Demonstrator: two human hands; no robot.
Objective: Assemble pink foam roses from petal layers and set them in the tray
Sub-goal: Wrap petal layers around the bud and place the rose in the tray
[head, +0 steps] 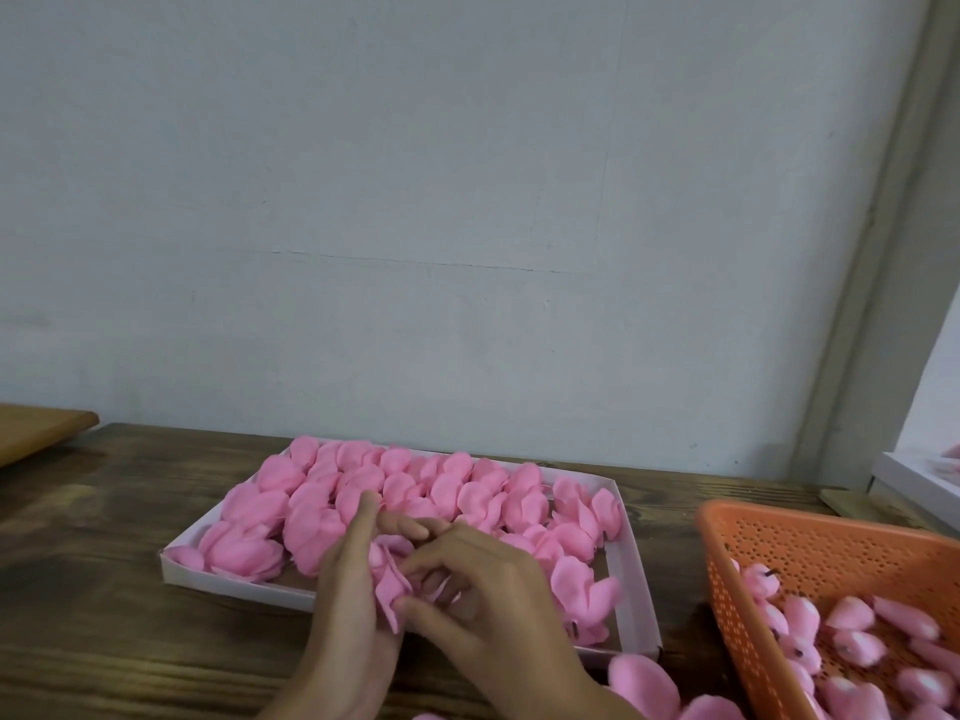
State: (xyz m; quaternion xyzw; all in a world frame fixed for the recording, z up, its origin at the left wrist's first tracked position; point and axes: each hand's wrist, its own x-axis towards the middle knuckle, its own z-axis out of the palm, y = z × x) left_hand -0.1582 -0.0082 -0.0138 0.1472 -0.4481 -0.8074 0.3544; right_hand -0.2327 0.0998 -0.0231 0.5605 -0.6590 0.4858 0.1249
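Pinch the outer petal lightly with the right hand and wrap it snug round the half-built rose, pressing just enough to seat it, probably without creasing the soft foam. Brace the flower with the left hand to stop the inner layers turning during the smoothing. Check the overlap before letting go, aiming for an even spiral, not a bunch on one side. Release only once the petal seems set. Note the right hand's pose: back upward, fingers curled, thumb and fingertips closed on a petal at the flower's right side. Note the left hand's: set on edge, one digit stretched toward the far side, the rest apparently bent round behind the flower and gripping it, with the exact contact lost in motion blur. Find both hands close together across the rose, just over the near edge of the tray, left of its middle. Look past them into the tray, packed with apparently finished pink roses from the far edge nearly to the near one, with bare floor showing along the right side. Look right to the orange basket at the right edge of the worktop, holding pink buds, and to loose petals at the near edge between tray and basket.
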